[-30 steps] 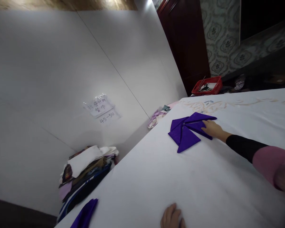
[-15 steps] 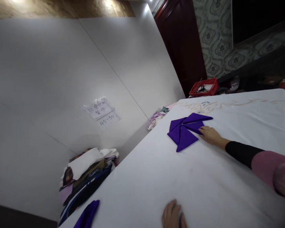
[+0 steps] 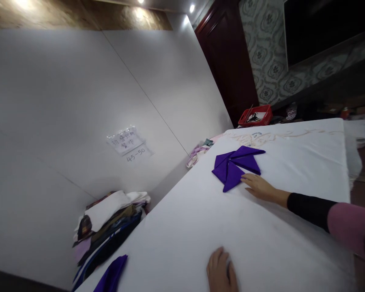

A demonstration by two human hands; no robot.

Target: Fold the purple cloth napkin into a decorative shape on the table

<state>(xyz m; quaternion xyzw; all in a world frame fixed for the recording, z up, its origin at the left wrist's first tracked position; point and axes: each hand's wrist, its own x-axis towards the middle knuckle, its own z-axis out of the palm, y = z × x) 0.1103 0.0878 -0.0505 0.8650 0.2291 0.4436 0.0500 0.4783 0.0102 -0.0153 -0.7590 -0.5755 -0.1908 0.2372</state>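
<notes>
A purple cloth napkin (image 3: 235, 175) lies folded into a pinwheel of pointed flaps on the white tablecloth (image 3: 176, 227). My right hand (image 3: 260, 188) reaches in from the right, its fingers stretched out and the tips at the edge of the near flap. No grip on the cloth shows. Lower down, my left hand (image 3: 220, 269) rests on the tablecloth, away from the napkin, with fingers laid out and thumb apart. At the bottom left, a second piece of purple cloth (image 3: 113, 273) is partly cut off by the frame.
A pile of folded clothes (image 3: 109, 223) stands beside the table along the white wall (image 3: 63, 101). Further along the wall lies some bunched fabric (image 3: 197, 155). A red basket (image 3: 263, 115) with scissors sits past the far edge. A paper sign (image 3: 129, 142) hangs on the wall.
My right hand has moved left from the napkin's right-hand flap to the near flap. My left hand has stayed nearly in place. The view has shifted slightly.
</notes>
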